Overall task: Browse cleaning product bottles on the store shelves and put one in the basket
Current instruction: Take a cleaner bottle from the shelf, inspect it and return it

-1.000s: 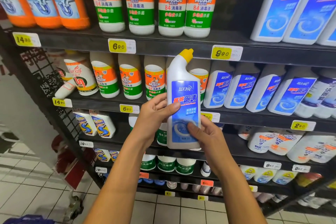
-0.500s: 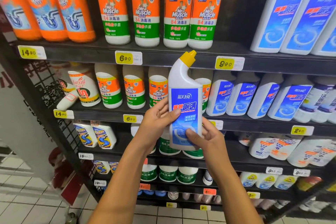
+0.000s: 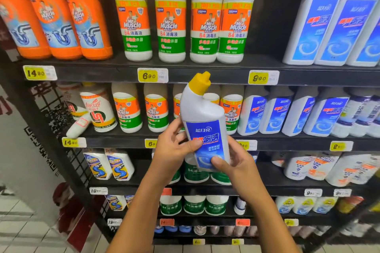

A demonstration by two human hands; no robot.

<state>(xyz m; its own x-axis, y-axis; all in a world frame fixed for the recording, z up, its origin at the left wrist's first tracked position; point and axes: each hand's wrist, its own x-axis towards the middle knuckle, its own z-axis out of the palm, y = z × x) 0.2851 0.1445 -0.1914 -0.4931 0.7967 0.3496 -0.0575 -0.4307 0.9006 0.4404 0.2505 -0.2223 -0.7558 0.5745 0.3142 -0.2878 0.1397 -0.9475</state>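
Both hands hold a glossy white plastic bottle (image 3: 202, 113) with a bent neck and yellow cap, tilted before the dark shelves (image 3: 205, 77); left hand (image 3: 171, 151) and right hand (image 3: 236, 163) curl round its smooth blue label, thumbs pressed in front

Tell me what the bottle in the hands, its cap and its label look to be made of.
Toilet cleaner bottle: opaque white plastic, probably moulded, judging by its smooth bent neck and soft sheen. Yellow cap: plastic too, solid colour, fairly matt. Blue label: glossy printed film or coated paper, lying flat on the body; which one cannot be told. The left hand and right hand hold it.
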